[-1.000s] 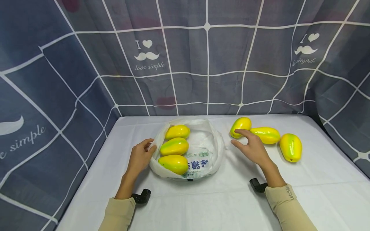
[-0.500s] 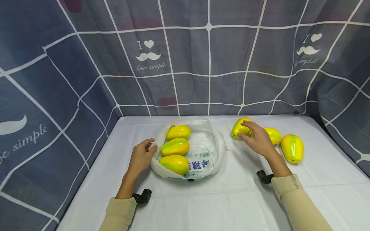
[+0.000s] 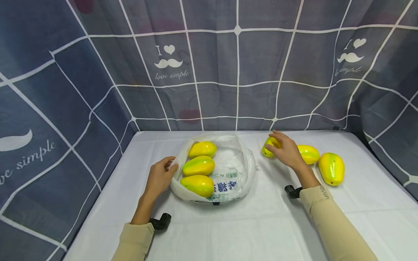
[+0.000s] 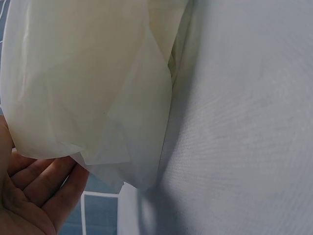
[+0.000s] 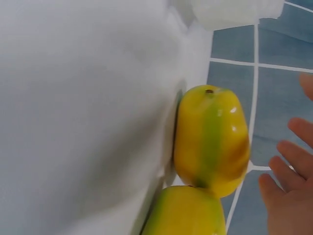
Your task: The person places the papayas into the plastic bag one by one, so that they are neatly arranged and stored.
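Head view shows both hands out over a white tablecloth (image 3: 228, 232). The left hand (image 3: 160, 177) pinches the near-left rim of a thin white plastic bag (image 3: 240, 165) between thumb and fingers; in the left wrist view the bag's film (image 4: 93, 83) drapes over those fingers (image 4: 46, 183). Just to the right of that hand, three yellow-green mangoes lie in a row inside the open bag: the nearest (image 3: 197, 185), the middle one (image 3: 198, 165) and the farthest (image 3: 202, 149).

The right hand (image 3: 285, 150) is well apart from the left, on the far side of the bag. Its fingers curve over a mango (image 3: 268, 148) lying on the cloth, thumb against the mango's near side. In the right wrist view this mango (image 5: 211, 139) sits just in front of the spread fingers (image 5: 288, 176), a narrow gap visible there, so I cannot tell whether the grip is closed. Two more mangoes lie to the right of that hand: one (image 3: 308, 154) just beside it, another (image 3: 331, 168) farther out.
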Demonstrator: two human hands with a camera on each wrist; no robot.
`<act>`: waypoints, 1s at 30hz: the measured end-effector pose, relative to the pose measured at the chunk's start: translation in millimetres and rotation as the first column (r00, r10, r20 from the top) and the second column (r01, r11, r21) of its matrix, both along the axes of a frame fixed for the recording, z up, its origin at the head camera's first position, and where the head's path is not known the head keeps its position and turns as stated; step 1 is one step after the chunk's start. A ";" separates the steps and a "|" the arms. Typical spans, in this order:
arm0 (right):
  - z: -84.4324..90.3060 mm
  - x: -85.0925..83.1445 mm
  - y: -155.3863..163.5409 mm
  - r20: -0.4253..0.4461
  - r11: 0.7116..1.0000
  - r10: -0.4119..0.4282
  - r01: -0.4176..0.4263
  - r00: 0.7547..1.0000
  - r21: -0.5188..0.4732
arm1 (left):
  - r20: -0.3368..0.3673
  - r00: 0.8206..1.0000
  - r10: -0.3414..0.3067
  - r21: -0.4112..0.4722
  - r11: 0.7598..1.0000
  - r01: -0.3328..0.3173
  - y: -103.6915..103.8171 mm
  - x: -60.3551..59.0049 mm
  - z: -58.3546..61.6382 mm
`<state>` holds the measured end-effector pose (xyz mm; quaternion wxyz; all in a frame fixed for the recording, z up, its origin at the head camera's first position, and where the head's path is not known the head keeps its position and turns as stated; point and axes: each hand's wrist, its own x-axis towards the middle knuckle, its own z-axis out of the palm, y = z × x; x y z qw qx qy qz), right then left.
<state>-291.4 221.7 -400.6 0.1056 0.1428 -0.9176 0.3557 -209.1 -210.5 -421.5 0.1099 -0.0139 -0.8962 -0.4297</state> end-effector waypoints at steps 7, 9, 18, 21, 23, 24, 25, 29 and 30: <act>0.9 -8.6 0.0 0.039 0.999 -0.005 0.004 0.999 0.043 | -0.002 1.000 0.001 -0.005 1.000 -0.001 -0.6 -0.4 0.5; -0.3 -10.6 0.3 0.070 0.998 0.001 -0.005 0.998 0.059 | 0.000 1.000 0.005 -0.008 1.000 -0.005 -1.1 -0.3 0.1; -1.0 -9.5 -3.5 0.045 0.984 0.039 -0.046 0.998 0.172 | 0.003 1.000 -0.005 -0.015 1.000 0.005 -0.5 0.1 -0.2; 3.2 -8.2 -4.8 0.044 0.977 0.057 -0.065 0.997 0.203 | 0.004 1.000 -0.007 -0.013 1.000 0.007 -0.5 -0.2 -0.1; 5.7 -6.2 -5.2 0.058 0.974 0.060 -0.071 0.996 0.215 | 0.007 1.000 -0.012 -0.011 1.000 0.012 -0.4 -0.3 -0.1; 6.8 -5.0 -5.2 0.065 0.973 0.058 -0.071 0.996 0.221 | 0.009 1.000 -0.012 -0.008 1.000 0.013 -0.3 -0.4 -0.3; 7.7 -3.8 -5.0 0.068 0.971 0.054 -0.069 0.996 0.229 | 0.010 1.000 -0.013 -0.007 1.000 0.013 -0.2 -0.4 -0.4; 9.7 0.9 -3.5 0.083 0.969 0.035 -0.054 0.996 0.240 | 0.014 1.000 -0.012 -0.004 1.000 0.012 0.2 0.1 -0.9; 9.6 1.8 -2.8 0.087 0.970 0.027 -0.047 0.996 0.239 | 0.014 1.000 -0.012 -0.004 1.000 0.012 0.3 0.3 -1.2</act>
